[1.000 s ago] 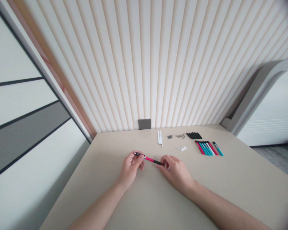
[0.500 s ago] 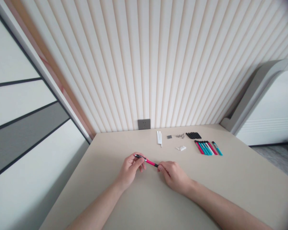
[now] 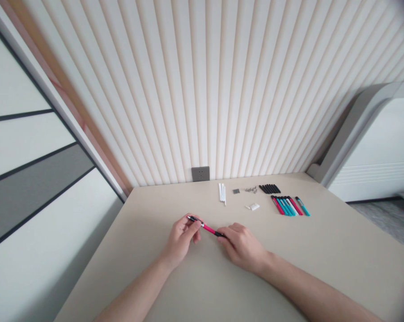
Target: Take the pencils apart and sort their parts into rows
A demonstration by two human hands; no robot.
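Observation:
Between my two hands, above the table, is a pink pen [image 3: 209, 229] with black ends, lying slantwise. My left hand [image 3: 184, 235] pinches its upper left end, where a silvery tip sticks out past the fingers. At the lower right end, the fingers of my right hand [image 3: 239, 241] are closed round the black part. Beyond my right hand lie small white pieces [image 3: 253, 206]. Further right is a row of pink, teal and white pen barrels [image 3: 287, 206], with one teal barrel [image 3: 303, 207] a little apart.
Along the back of the beige table [image 3: 161, 203] lie white thin rods [image 3: 222, 193], a small cluster of grey pieces [image 3: 236, 191], small metallic parts [image 3: 251, 190] and a row of black tubes [image 3: 270, 188]. A dark socket [image 3: 201, 173] sits on the ribbed wall [image 3: 202, 89] behind.
My right fingers have shifted slightly on the black end of the pen, and more of that end shows. My left hand keeps its hold. The view has moved slightly.

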